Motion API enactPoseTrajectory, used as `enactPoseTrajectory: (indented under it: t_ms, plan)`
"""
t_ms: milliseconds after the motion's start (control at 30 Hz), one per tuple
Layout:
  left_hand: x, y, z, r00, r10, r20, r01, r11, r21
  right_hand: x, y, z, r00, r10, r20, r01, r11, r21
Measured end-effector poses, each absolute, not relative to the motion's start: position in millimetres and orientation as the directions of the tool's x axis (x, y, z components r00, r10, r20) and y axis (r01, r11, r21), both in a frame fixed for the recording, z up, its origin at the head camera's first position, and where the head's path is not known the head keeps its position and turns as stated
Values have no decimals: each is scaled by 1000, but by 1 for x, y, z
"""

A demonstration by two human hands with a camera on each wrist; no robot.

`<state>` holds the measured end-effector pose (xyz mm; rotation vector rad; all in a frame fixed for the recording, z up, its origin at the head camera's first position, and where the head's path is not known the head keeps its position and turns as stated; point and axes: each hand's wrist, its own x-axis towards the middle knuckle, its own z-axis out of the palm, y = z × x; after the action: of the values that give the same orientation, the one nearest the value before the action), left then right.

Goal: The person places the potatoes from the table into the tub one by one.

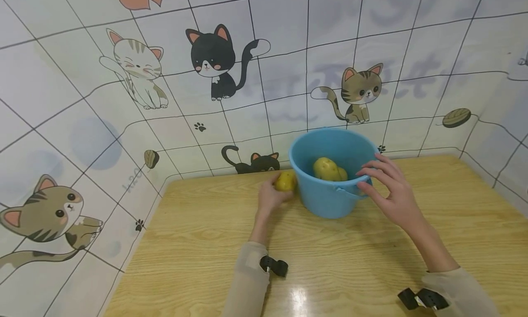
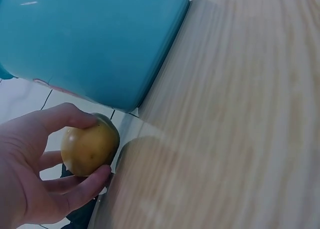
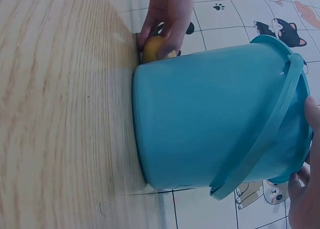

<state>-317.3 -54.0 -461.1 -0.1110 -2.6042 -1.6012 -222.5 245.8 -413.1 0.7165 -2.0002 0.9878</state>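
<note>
A yellow potato (image 2: 90,146) sits between the thumb and curled fingers of my left hand (image 1: 272,197), low beside the left wall of a light blue bucket (image 1: 327,200). In the right wrist view that potato (image 3: 156,50) shows partly behind the bucket. My right hand (image 1: 393,195) holds the bucket's rim at its right side, with the thumb outside and fingertips over the edge. Inside the bucket lie yellow potatoes (image 1: 326,169), partly hidden by the near wall. The bucket stands upright on the wooden table, its handle (image 3: 260,139) hanging down on the near side.
The light wood table (image 1: 198,243) runs back to a tiled-pattern wall (image 1: 280,87) decorated with cartoon cats. The bucket stands near the back edge. Black straps with small devices (image 1: 274,265) are on both sleeves.
</note>
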Motion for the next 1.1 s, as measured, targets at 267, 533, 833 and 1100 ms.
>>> enactPoseTrajectory:
  t_ms: [267,533,833,1100]
  plan:
    - [-318,-62,-462,-995,8,99,95,362,927,-221,245,-411,-553,-148,820,-739,541,-401]
    - [-316,-68,-451,-993,-26,114,102,287,953,-220,245,-410,-557,-157,816,-742,536,-403]
    - [-311,-74,-435,-991,-55,124,106,252,962,-218,245,-409,-584,-157,796,-723,546,-423]
    - [-307,-77,-420,-980,-61,191,176,197,965,-219,245,-409,-565,-160,810,-738,537,-408]
